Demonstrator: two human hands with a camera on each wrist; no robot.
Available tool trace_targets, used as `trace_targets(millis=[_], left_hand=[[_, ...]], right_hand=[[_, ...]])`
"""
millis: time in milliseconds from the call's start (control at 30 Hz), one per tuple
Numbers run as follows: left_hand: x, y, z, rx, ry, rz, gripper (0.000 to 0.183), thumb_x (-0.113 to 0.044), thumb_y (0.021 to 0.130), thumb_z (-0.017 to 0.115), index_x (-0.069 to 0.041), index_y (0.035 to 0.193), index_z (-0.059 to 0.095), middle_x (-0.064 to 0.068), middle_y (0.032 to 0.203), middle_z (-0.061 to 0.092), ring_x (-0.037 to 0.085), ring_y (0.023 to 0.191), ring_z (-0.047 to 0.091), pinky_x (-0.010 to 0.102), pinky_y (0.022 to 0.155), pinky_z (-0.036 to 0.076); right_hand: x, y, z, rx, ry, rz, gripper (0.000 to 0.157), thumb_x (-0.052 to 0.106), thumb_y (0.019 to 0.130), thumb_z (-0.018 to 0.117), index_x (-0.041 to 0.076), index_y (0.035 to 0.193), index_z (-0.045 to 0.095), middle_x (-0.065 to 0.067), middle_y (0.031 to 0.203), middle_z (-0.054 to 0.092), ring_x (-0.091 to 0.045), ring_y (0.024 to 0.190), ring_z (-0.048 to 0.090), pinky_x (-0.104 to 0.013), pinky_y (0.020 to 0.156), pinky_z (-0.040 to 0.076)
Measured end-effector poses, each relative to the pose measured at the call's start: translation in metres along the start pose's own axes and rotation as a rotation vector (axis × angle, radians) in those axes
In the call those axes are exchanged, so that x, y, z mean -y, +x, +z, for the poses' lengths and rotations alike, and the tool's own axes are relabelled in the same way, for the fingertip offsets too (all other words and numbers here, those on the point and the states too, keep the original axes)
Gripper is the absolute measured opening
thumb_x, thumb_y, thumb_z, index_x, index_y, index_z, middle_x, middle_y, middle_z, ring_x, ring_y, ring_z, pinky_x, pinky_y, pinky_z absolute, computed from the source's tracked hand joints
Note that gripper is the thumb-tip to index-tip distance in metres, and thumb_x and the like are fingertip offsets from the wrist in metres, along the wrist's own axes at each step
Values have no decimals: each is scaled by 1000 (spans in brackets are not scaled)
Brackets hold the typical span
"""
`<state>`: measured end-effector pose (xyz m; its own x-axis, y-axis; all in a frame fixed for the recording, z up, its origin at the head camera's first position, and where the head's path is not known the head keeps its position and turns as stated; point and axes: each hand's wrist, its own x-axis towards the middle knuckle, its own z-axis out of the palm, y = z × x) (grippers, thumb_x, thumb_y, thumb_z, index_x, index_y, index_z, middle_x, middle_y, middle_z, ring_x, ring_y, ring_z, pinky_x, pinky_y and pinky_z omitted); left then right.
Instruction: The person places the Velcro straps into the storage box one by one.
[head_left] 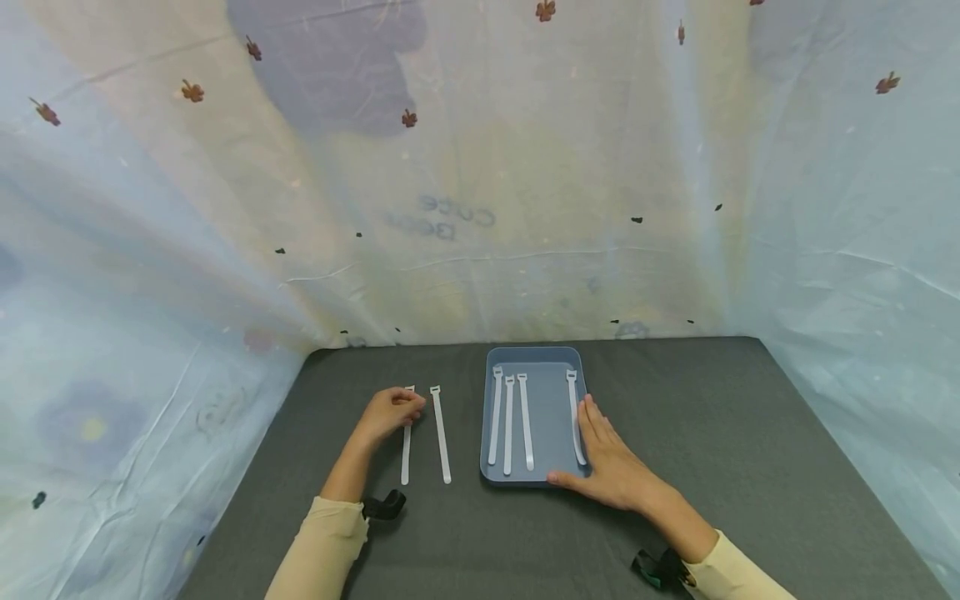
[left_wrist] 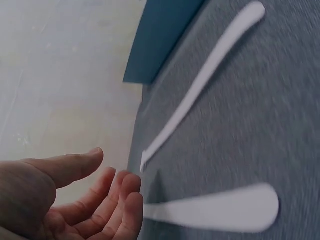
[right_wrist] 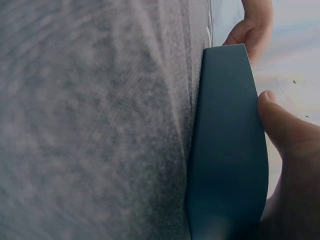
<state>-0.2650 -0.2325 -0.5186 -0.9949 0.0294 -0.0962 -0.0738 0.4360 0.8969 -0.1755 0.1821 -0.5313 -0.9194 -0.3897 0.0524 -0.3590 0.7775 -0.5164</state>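
Observation:
Two white straps with slotted heads, like cable ties, lie on the dark cloth left of the blue-grey tray (head_left: 551,425). Over the upper part of the left strap (head_left: 406,458) is my left hand (head_left: 390,412), hiding some of it. In the left wrist view its thumb and loosely bent fingers stand apart, with nothing between them. The other strap (head_left: 442,442) lies just to the right. My right hand (head_left: 615,471) rests on the tray's lower right edge, fingers straight and thumb spread along the near rim. Inside the tray lie several similar straps, one (head_left: 574,408) by the right fingertips.
Dark grey cloth (head_left: 720,450) covers the table. A pale patterned curtain (head_left: 525,183) hangs behind it and at both sides. Black bands (head_left: 384,505) are on the wrists.

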Motion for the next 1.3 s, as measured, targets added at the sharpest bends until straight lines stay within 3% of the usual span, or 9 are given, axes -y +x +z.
trace_targets(millis=[133, 467, 700, 1000, 1300], left_hand=[[5, -3, -7, -34, 28, 0, 23, -12, 105, 71, 8, 116, 71, 24, 108, 76, 31, 97, 75, 41, 84, 65], [11, -3, -18, -91, 139, -13, 23, -15, 103, 74, 6, 110, 73, 16, 93, 76, 27, 83, 74, 32, 71, 62], [18, 3, -17, -93, 195, -28, 22, -14, 100, 77, 6, 109, 73, 12, 92, 76, 22, 81, 72, 30, 68, 60], [15, 11, -13, -105, 300, -45, 25, -16, 97, 80, 5, 108, 71, 11, 88, 77, 16, 68, 66, 27, 60, 52], [15, 16, -11, -124, 360, -56, 25, -16, 94, 83, 4, 104, 72, 8, 80, 74, 17, 64, 64, 29, 57, 50]], right_hand=[[0, 0, 0, 5, 0, 5, 133, 77, 90, 70, -8, 168, 6, -27, 178, -4, -41, 165, 3, -60, 132, 15], [1, 0, -1, 1, 5, 5, 133, 77, 90, 71, -9, 168, 6, -28, 177, -3, -42, 165, 5, -61, 131, 16], [1, 0, 0, 2, -2, 7, 133, 77, 90, 70, -9, 168, 6, -27, 177, -3, -42, 165, 5, -61, 131, 16], [1, 0, -1, 1, 0, 8, 133, 77, 90, 70, -9, 168, 6, -27, 177, -3, -42, 165, 5, -61, 131, 17], [0, 0, 0, -1, -4, 5, 133, 77, 90, 70, -9, 168, 7, -27, 177, -3, -42, 165, 5, -61, 131, 17]])
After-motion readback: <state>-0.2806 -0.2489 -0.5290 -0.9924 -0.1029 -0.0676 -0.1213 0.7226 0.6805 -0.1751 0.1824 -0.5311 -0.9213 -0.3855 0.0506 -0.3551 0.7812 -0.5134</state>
